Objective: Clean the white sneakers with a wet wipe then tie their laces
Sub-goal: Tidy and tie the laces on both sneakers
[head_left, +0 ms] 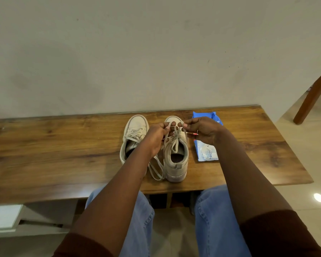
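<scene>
- The right-hand sneaker (pixel 176 154) stood on the wooden table (pixel 54 145), toe toward the far edge by the wall, heel near the front edge.
- Its laces (pixel 175 138) were drawn up over the tongue, with a loose loop trailing down its left side onto the table.
- The left hand (pixel 156 136) was closed, pinching a strand of lace above the toe end of that shoe.
- The right hand (pixel 202 130) mirrored it just across, fingers pinched on the other strand; the lace ran taut between the two hands.
- The other sneaker (pixel 134 136) sat just beside, on the left, parallel, its laces slack.
- A blue pack of wet wipes (pixel 207 151) lay to the right of the shoes, partly under the right hand.
</scene>
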